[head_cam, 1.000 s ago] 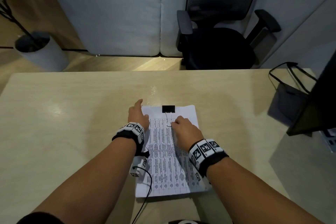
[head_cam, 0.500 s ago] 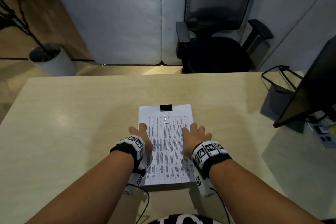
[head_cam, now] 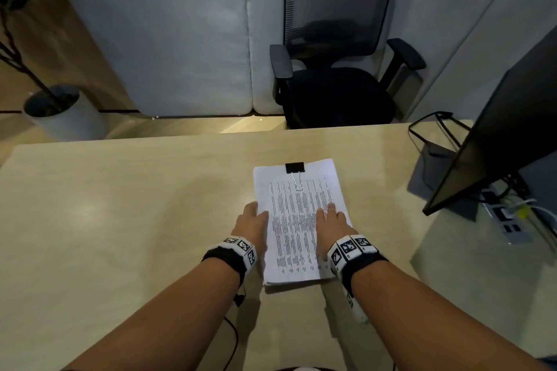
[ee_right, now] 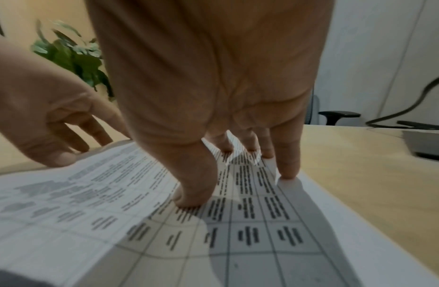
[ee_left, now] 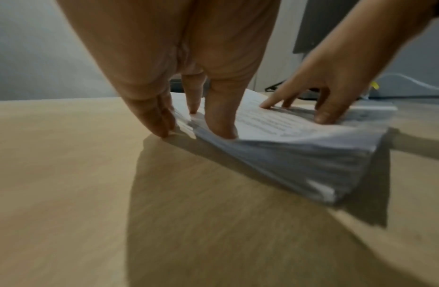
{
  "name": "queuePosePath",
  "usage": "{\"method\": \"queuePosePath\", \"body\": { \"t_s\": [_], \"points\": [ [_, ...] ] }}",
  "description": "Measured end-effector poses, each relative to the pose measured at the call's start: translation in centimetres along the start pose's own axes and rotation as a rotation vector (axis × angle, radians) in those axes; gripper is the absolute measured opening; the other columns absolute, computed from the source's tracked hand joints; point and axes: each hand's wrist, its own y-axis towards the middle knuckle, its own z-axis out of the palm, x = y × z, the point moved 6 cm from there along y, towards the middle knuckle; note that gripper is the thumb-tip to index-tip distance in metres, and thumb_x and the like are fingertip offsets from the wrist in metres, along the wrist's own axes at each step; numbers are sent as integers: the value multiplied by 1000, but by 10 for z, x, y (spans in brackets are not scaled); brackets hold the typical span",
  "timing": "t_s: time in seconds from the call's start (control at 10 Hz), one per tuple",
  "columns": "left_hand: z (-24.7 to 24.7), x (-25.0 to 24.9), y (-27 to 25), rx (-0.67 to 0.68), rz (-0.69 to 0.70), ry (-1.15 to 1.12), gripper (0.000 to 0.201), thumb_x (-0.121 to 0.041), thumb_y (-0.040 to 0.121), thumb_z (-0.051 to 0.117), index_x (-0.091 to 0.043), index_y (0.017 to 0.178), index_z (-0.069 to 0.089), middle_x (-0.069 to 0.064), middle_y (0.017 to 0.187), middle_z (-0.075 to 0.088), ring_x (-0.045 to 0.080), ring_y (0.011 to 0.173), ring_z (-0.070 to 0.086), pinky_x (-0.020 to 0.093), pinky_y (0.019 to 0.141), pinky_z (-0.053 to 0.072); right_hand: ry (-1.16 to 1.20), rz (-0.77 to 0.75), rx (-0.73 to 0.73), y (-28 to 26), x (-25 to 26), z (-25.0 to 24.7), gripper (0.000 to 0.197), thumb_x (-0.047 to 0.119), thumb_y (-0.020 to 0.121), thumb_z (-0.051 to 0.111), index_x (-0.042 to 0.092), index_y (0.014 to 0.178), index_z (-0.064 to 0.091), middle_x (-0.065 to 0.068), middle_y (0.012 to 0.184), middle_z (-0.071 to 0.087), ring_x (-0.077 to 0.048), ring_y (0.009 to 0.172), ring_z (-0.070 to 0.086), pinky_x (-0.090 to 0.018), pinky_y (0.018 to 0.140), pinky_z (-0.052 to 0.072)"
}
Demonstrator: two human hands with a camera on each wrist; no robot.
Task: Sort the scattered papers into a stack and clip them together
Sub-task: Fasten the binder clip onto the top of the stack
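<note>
A stack of printed papers (head_cam: 297,220) lies on the desk (head_cam: 120,220), with a black binder clip (head_cam: 294,168) on its far edge. My left hand (head_cam: 254,217) is at the stack's left edge. In the left wrist view its thumb (ee_left: 223,124) presses on the top sheet and its straight fingers (ee_left: 161,124) stand against the edge of the stack (ee_left: 287,155). My right hand (head_cam: 330,215) rests on the right half of the top sheet. Its fingertips (ee_right: 288,170) and thumb (ee_right: 191,196) press down on the paper (ee_right: 250,242). The stack's near corner casts a wide shadow.
A dark monitor (head_cam: 494,141) on a stand sits at the desk's right, with cables and a power strip (head_cam: 509,220) beside it. Beyond the desk's far edge are an office chair (head_cam: 334,90) and a potted plant (head_cam: 60,111). A thin cable (head_cam: 232,337) hangs from my left wrist.
Both hands have drawn back from the clip end to the middle of the stack. The right hand has left the clip's wire handle. The stack now lies slightly turned, its far end to the left.
</note>
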Motion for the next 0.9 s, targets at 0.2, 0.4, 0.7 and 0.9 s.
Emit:
{"method": "queuePosePath", "body": {
  "t_s": [0.2, 0.4, 0.7, 0.9],
  "points": [
    [-2, -32, 34, -43, 69, 108, 65, 1, 88, 55, -3, 146, 26, 11, 160, 4, 35, 138, 27, 38, 111, 34, 6, -1, -9, 31, -31, -14, 93, 7, 85, 63, 13, 154, 0, -16, 160, -13, -37, 148, -1, -51, 114, 29],
    [-14, -43, 66, 51, 73, 186, 81, -20, 79, 74, -7, 143, 27, 9, 158, 4, 32, 135, 31, 39, 108, 37, -8, -13, -41, 59, -45, -25, 92, 15, 87, 66, 14, 154, 2, -16, 160, -11, -37, 147, 4, -51, 114, 29],
    [-18, -50, 78, 105, 16, 274, 109, -50, 62, 83, -8, 144, 25, 10, 156, 12, 34, 134, 36, 43, 108, 37, -11, -43, -52, 74, -53, -28, 101, 22, 82, 73, 14, 153, 2, -17, 160, -10, -37, 147, 3, -51, 113, 29],
    [-12, -44, 60, 155, -37, 171, 100, -50, 65, 80, -20, 143, 25, 6, 158, 6, 36, 131, 41, 49, 103, 42, 2, -42, -46, 70, -54, -24, 95, 28, 81, 71, 15, 152, 9, -14, 160, -4, -37, 146, 8, -52, 114, 28]
  ]
}}
